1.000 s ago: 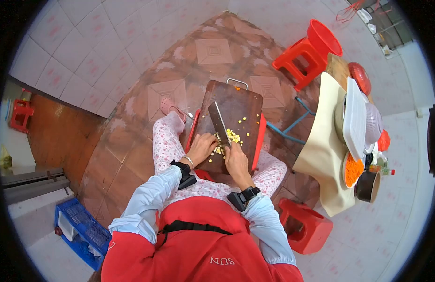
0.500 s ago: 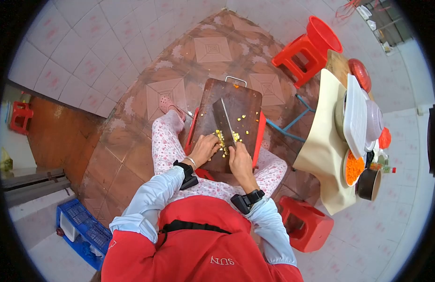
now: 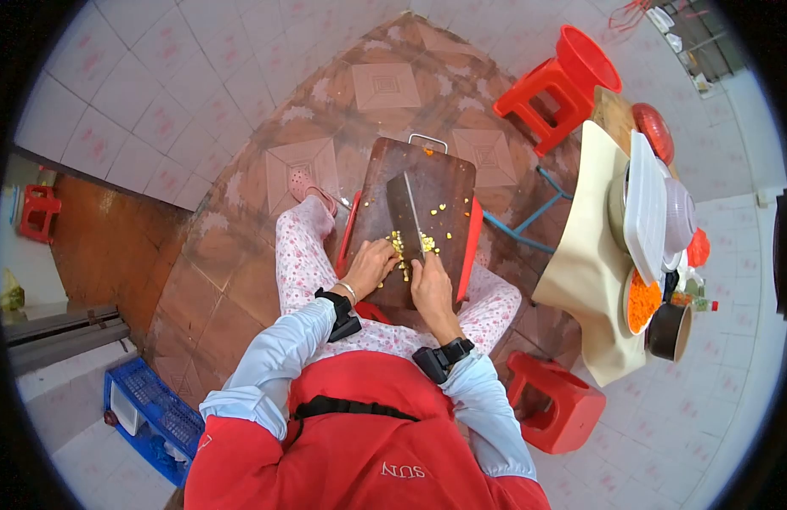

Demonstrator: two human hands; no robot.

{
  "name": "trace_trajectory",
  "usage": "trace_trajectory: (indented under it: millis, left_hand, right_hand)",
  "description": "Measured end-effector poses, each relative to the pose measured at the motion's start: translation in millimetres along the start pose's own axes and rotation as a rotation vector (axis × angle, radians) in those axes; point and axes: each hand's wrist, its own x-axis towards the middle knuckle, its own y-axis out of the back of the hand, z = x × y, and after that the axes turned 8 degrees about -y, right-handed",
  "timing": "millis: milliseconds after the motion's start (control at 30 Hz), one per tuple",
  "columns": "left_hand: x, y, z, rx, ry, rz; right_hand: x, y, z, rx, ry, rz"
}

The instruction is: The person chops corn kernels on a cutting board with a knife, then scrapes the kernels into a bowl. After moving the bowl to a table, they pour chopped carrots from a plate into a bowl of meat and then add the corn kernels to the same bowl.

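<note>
My right hand (image 3: 433, 287) is wrapped round the handle of a cleaver (image 3: 402, 206), whose wide dark blade points away from me over a brown wooden cutting board (image 3: 378, 174). Small chopped yellow pieces (image 3: 428, 244) lie on both sides of the blade, with a few scattered farther right. Just left of the blade, my left hand (image 3: 370, 265) has its fingers curled and pressed against some of these pieces. The fingertips are partly hidden. A bit of orange food (image 3: 428, 151) sits near the board's metal handle (image 3: 427, 139).
The board rests between my knees on something red. At right, a cloth-covered table (image 3: 580, 255) carries a bowl of shredded orange food (image 3: 642, 304), a white lid (image 3: 644, 208) and a pot (image 3: 668, 331). Red stools (image 3: 553, 404) stand nearby; a blue basket (image 3: 155, 408) is at lower left.
My right hand and the cleaver have shifted slightly left, and the blade stands a little more upright in view. My left hand has stayed almost in place beside the yellow pieces.
</note>
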Motion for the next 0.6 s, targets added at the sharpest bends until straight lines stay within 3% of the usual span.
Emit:
trace_trajectory:
  millis: [600]
  left_hand:
    - [0.9, 8.7, 1.2, -0.007, 0.014, -0.047]
  right_hand:
    - [3.5, -3.9, 7.4, -0.032, 0.021, -0.010]
